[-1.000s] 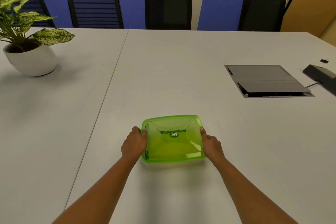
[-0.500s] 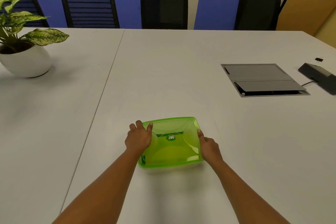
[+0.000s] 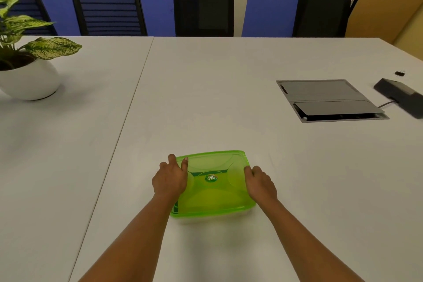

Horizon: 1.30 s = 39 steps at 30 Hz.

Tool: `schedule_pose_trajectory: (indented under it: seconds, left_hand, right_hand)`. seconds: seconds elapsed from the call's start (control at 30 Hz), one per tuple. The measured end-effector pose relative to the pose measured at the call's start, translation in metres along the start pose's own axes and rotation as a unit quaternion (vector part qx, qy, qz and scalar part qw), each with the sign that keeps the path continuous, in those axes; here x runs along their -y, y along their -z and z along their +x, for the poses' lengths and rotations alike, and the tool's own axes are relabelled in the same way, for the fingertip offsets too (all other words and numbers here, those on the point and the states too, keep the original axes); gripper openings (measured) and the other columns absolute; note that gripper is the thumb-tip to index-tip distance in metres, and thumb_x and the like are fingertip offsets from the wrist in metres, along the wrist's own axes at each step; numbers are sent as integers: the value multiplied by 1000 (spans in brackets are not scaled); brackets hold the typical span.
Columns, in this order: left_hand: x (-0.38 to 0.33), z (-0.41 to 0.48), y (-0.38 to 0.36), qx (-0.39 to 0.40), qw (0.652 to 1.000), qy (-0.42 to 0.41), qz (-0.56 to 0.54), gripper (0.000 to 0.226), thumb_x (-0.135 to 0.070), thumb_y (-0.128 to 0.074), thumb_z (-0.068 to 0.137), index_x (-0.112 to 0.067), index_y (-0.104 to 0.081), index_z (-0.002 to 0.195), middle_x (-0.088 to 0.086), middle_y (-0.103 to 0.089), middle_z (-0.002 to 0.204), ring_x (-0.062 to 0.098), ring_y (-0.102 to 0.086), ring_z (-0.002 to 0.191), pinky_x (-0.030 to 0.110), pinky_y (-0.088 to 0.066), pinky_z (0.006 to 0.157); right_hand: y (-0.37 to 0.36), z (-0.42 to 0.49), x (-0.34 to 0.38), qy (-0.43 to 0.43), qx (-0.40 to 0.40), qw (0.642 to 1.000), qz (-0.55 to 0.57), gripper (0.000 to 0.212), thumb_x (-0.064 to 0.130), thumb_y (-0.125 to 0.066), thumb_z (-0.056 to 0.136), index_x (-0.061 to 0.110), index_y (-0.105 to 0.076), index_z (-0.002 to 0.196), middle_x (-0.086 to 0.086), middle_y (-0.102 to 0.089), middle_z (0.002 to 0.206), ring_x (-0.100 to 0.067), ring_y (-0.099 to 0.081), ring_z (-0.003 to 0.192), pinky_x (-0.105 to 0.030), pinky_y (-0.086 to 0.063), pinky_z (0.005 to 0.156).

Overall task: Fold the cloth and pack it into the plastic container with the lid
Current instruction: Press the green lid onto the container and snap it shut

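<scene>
Pressing lid (image 3: 215, 192) with my flat left hand (image 3: 170, 179), right hand (image 3: 259, 182) gripping its rim; uneven pressure may leave the corner beyond it unsealed.

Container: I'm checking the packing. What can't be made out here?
Head view:
Cloth: unseen; the tinted lid covers the container.
Right hand: fingertips curled past the lid's edge.
Left hand: palm hidden by its own back.
Plant pot: cut by the left edge.
</scene>
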State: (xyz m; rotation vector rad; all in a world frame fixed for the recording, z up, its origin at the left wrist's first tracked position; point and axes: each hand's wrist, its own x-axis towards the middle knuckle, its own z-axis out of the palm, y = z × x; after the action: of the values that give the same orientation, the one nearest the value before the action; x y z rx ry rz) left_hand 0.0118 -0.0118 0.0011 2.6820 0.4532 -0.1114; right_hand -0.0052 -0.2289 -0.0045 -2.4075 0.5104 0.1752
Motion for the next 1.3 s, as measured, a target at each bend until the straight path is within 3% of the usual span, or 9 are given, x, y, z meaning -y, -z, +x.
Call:
schedule_pose_trajectory:
  seconds: [0.27, 0.37, 0.47, 0.57, 0.87, 1.07, 1.23, 1.3]
  left_hand:
    - [0, 3, -4, -12, 1000, -11, 8, 53, -51, -21, 96, -10, -39, 123, 18, -58, 106, 37, -60, 94, 35, -40, 70]
    - [1, 3, -5, -13, 1000, -11, 11, 53, -51, -21, 96, -11, -38, 126, 19, -58, 107, 37, -59, 95, 37, -43, 73]
    - [1, 3, -5, -14, 1000, -12, 12, 53, -51, -21, 96, -10, -39, 125, 19, -58, 106, 36, -59, 96, 37, -43, 73]
    - [1, 3, -5, -16, 1000, -14, 15, 52, -50, -22, 96, -10, -39, 124, 19, -58, 105, 36, -59, 95, 37, -41, 72]
    - [1, 3, -5, -19, 1000, -12, 20, 52, -51, -21, 96, -10, -40, 122, 17, -58, 104, 36, -60, 93, 35, -40, 69]
    - [-3, 0, -4, -19, 999, -16, 40, 52, -51, -20, 96, -11, -40, 122, 16, -58, 105, 36, -61, 91, 34, -38, 65]
    - [-4, 0, -2, -29, 999, -17, 39, 52, -51, -23, 96, -10, -43, 120, 15, -56, 109, 36, -61, 93, 34, -38, 65]
    - [-4, -1, 0, -36, 999, -17, 26, 53, -52, -26, 95, -8, -45, 118, 14, -56, 112, 35, -61, 95, 34, -37, 66]
  right_hand:
    - [-2, 35, 24, -24, 35, 998, 37, 66, 59, -22, 93, 2, -49, 112, -19, -57, 120, -33, -53, 111, -38, -40, 86]
    - [-5, 44, 24, -39, 66, 996, 51, 64, 64, -20, 90, 10, -53, 83, -17, -60, 111, -31, -53, 101, -35, -37, 80]
    - [-6, 47, 21, -52, 65, 993, 81, 60, 67, -25, 87, 16, -42, 60, -8, -56, 81, -26, -50, 83, -33, -37, 73]
    - [-8, 46, 19, -67, 55, 991, 103, 61, 67, -31, 86, 15, -41, 57, -3, -50, 67, -23, -48, 70, -33, -36, 67]
    - [-8, 44, 21, -63, 37, 992, 103, 60, 65, -33, 87, 13, -39, 57, -2, -47, 64, -16, -42, 61, -32, -33, 63]
    - [-4, 27, 12, -70, 22, 991, 113, 57, 63, -32, 89, 13, -38, 61, -2, -48, 68, -26, -47, 78, -33, -33, 65]
    - [-11, -8, -10, -111, 2, 989, 97, 56, 68, -34, 84, 13, -46, 84, -7, -57, 93, -29, -54, 91, -34, -36, 72]
    - [-14, -21, -16, -111, -21, 990, 80, 56, 69, -35, 83, 14, -46, 84, -10, -59, 96, -31, -56, 95, -34, -37, 72]
